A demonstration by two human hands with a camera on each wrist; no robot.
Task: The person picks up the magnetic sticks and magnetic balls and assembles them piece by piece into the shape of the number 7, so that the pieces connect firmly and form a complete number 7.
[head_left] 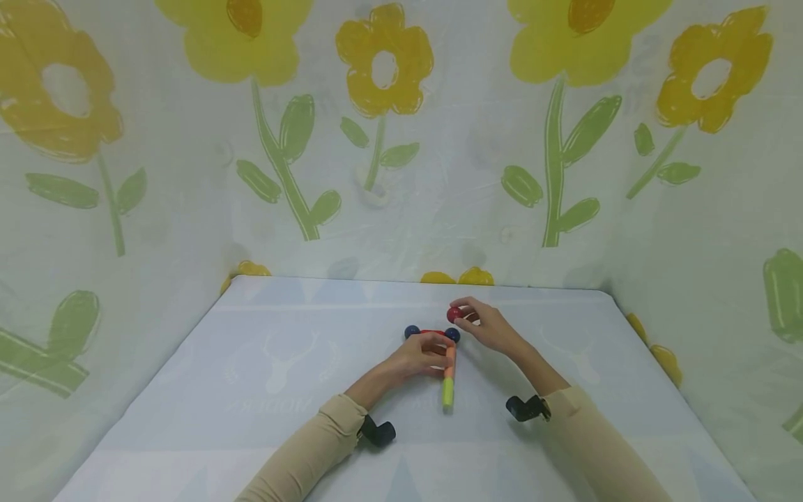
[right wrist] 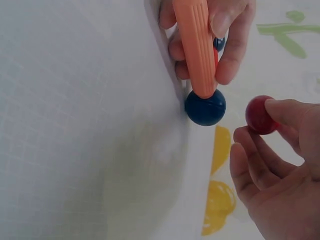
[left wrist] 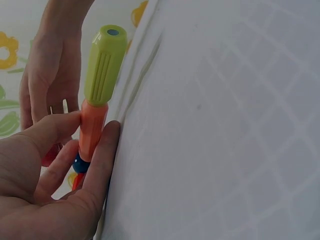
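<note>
My left hand [head_left: 414, 355] pinches an orange rod [right wrist: 194, 47] between thumb and fingers. A yellow-green rod [left wrist: 106, 67] extends from the orange one toward the near side. At the orange rod's far end sits a dark blue ball [right wrist: 205, 107]. A red rod [head_left: 431, 332] runs left from there to a second blue ball [head_left: 411, 331], partly behind the left hand in the wrist views. Just beyond the right-hand blue ball, my right hand [head_left: 491, 329] holds a red ball [right wrist: 260, 115] between thumb and fingertips. The red ball is apart from the blue one in the right wrist view.
The pieces are near the far part of a table with a pale patterned cover [head_left: 282, 425]. Behind the far edge hangs a white curtain with yellow flowers [head_left: 439, 209], and similar sheets flank both sides. Each wrist carries a black camera mount [head_left: 378, 432].
</note>
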